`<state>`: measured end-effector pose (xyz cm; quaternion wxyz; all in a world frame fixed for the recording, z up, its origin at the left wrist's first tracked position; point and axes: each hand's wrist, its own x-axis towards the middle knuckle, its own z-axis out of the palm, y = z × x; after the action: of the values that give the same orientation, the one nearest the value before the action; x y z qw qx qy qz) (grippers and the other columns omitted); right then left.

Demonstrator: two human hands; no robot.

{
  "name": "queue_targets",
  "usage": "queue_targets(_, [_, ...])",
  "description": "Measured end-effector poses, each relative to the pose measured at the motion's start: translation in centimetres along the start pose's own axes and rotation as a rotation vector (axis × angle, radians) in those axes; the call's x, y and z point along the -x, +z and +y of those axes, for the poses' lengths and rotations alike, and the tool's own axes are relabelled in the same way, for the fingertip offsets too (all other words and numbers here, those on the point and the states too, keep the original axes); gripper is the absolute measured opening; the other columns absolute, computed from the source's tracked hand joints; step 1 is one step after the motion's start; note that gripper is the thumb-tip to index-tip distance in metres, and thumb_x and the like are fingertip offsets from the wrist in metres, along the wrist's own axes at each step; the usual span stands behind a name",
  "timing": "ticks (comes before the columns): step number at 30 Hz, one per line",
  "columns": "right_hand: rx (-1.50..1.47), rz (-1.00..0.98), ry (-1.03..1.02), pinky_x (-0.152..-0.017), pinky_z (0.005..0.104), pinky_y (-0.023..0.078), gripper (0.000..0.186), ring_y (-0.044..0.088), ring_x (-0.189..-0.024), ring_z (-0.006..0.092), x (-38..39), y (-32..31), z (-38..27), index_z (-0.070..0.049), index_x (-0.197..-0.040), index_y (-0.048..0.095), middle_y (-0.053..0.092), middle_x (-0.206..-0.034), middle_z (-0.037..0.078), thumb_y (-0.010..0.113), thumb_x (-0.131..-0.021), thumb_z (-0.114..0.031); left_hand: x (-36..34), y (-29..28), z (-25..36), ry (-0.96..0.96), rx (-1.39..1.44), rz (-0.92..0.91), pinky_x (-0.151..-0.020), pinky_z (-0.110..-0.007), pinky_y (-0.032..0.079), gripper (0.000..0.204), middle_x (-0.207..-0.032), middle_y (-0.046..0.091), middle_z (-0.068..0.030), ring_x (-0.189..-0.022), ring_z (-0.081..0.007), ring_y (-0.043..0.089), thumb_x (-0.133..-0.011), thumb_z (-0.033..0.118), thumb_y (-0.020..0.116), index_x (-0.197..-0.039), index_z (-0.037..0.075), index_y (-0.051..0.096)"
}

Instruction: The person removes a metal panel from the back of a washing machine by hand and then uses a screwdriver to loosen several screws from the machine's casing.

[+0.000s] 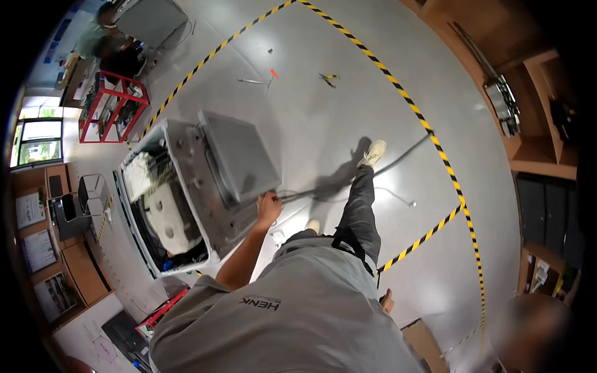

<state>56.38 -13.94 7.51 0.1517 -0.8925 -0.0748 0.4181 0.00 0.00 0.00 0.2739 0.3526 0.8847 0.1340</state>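
Washing machine (214, 224) over on the person's left, open at the top with pale innards on show, probably parked out on bare floor (298, 137) for access from several sides. Next size down, flat grey panel (242, 155) right up against the machine's side, maybe propped there for support, though can't tell if fastened. Then a long grey hose (403, 156) across the floor from near the panel's lower corner, past the outstretched leg (359, 205) and out to the striped tape (444, 163), perhaps laid fairly straight so as not to kink. Near it a plug-ended cord (413, 204), loose on the floor, so presumably off the mains for safety. Left hand (268, 208) at that same panel corner beside the hose, with fingers bent inward, likely to steady one or the other; can't tell which, or whether really pinching anything. Right hand (387, 302) down by the hip, partly hidden, grip impossible to read, maybe just out of the way. Smallest bits: red-ended tool (273, 73) and yellow-handled pliers (328, 78), well apart from the feet, guessing to avoid a trip
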Motion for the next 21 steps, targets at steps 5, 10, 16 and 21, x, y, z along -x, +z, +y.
queue_targets(5, [0.263, -0.094, -0.205, -0.036, 0.0364, 0.036, 0.056, 0.042, -0.036, 0.0204, -9.8, 6.8, -22.7, -0.001, -0.07, 0.06, 0.049, -0.049, 0.007, 0.055, -0.087, -0.055, -9.3, -1.9, 9.5, -0.317, -0.007, -0.041, -0.094, -0.047, 0.04, 0.029, -0.099, 0.064, -0.0168, -0.107, -0.0365, 0.052, -0.079, 0.028, 0.065, -0.099, 0.006, 0.066])
queue_targets(10, [0.026, -0.167, -0.665, -0.035, 0.0281, 0.022, 0.057, 0.03, -0.034, 0.0092, -15.9, 11.9, -62.0, -0.016, -0.051, 0.036, 0.033, -0.042, -0.003, 0.054, -0.089, -0.055, -21.1, -2.6, 22.6, -0.314, 0.089, -0.02, -0.095, -0.046, 0.041, 0.031, -0.1, 0.063, -0.0205, -0.108, -0.0378, 0.052, -0.078, 0.029, 0.065, -0.1, 0.006, 0.066])
queue_targets(16, [0.155, -0.216, -0.88, -0.033, 0.0258, 0.023, 0.062, 0.03, -0.033, 0.009, -11.2, 18.1, -92.5, -0.018, -0.048, 0.035, 0.032, -0.04, -0.003, 0.046, -0.091, -0.062, -33.5, -4.2, 34.8, -0.172, 0.317, 0.109, -0.089, -0.046, 0.046, 0.033, -0.102, 0.063, -0.0233, -0.099, -0.0387, 0.058, -0.078, 0.025, 0.063, -0.1, 0.001, 0.065])
queue_targets(21, [0.374, 0.056, -0.886, -0.033, 0.031, 0.032, 0.062, 0.043, -0.036, 0.014, -21.6, 26.8, -101.6, 0.0, -0.072, 0.055, 0.048, -0.049, 0.006, 0.051, -0.087, -0.06, -40.6, 6.8, 31.6, -0.379, -0.21, -0.58, -0.086, -0.045, 0.049, 0.033, -0.115, 0.063, -0.0142, -0.105, -0.0263, 0.06, -0.089, 0.022, 0.047, -0.113, 0.006, 0.063])
